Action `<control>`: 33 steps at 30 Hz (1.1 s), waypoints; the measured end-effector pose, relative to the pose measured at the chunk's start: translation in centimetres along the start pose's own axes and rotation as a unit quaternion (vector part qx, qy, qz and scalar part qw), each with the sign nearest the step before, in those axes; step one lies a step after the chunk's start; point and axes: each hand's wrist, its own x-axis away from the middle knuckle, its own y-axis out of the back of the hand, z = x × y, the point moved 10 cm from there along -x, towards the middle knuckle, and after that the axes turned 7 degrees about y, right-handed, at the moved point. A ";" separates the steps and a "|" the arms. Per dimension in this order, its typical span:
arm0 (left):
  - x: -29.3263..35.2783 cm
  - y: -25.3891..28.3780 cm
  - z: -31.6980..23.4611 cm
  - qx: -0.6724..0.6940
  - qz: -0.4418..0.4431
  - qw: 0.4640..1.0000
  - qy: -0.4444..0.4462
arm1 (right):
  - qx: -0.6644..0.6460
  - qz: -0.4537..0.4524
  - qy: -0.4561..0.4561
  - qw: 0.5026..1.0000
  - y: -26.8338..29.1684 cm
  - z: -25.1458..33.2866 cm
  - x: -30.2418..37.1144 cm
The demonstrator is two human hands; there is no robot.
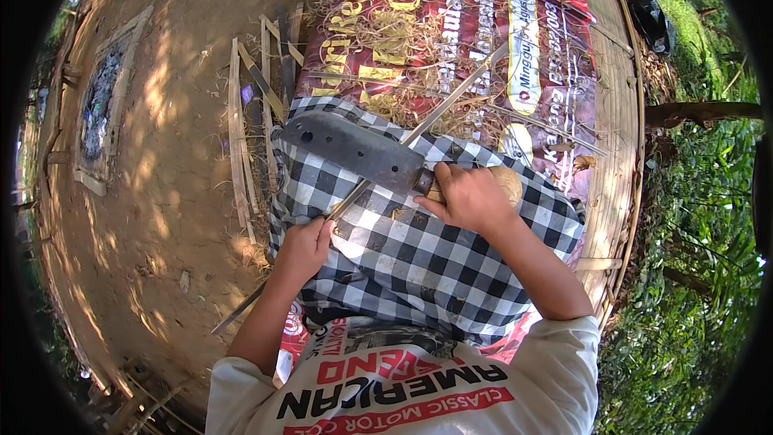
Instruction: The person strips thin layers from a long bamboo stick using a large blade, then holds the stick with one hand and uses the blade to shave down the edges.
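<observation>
A broad, dark machete (354, 151) with several holes through its blade lies across my lap, its blunt end to the left. My right hand (473, 197) is wrapped round its wooden handle, whose rounded end (507, 184) shows past my fingers. With my left hand (303, 251) I grip a long, thin bamboo strip (455, 98). The strip runs from the lower left under the blade to the far right, crossing it near the handle. Below both lies a black-and-white checked cloth (427, 254) over my legs.
Ahead, a dark red printed banner (564, 125) is strewn with curly shavings (386, 24). It covers a slatted bamboo platform (608, 113). Several split bamboo pieces (238, 145) rest along the left edge. Dirt ground (177, 153) lies left; green plants (700, 274) grow right.
</observation>
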 end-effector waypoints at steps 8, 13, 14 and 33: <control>0.1 0.2 0.0 0.004 0.010 1.000 -0.001 | 0.002 -0.003 -0.207 0.978 3.0 -12.1 3.4; -0.7 0.2 -0.8 -0.021 0.044 0.999 0.019 | 0.056 -0.006 -0.218 0.974 2.0 -14.1 6.4; -0.6 0.2 -0.6 -0.023 0.037 0.999 0.016 | 0.049 -0.003 -0.223 0.974 1.7 -13.7 6.1; -1.1 -0.1 -1.1 0.004 0.080 0.997 -0.002 | 0.093 -0.007 -0.240 0.966 4.0 -15.1 10.8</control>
